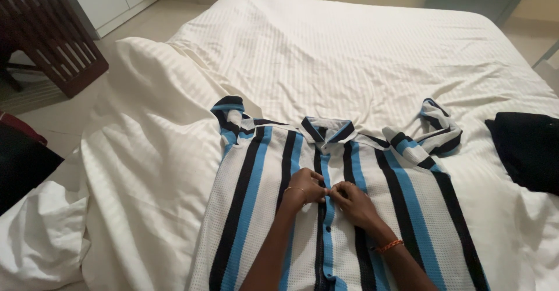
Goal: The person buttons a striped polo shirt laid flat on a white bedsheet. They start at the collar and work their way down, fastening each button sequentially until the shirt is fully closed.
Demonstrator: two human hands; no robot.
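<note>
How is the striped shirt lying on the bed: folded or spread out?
Spread out. The striped shirt lies flat, front up, on the bed, sleeves bunched near the collar.

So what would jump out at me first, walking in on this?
The striped shirt, white with black and blue bands, spread face up on the cream bed sheet. Both hands meet at its buttoned front: the left hand and right hand pinch the placket. A black garment lies at the right edge.

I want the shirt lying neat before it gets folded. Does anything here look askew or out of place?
Both short sleeves of the striped shirt are bunched and curled up near the shoulders, not spread flat. The bedsheet is rumpled at the left. Left hand and right hand meet at the button placket.
</note>
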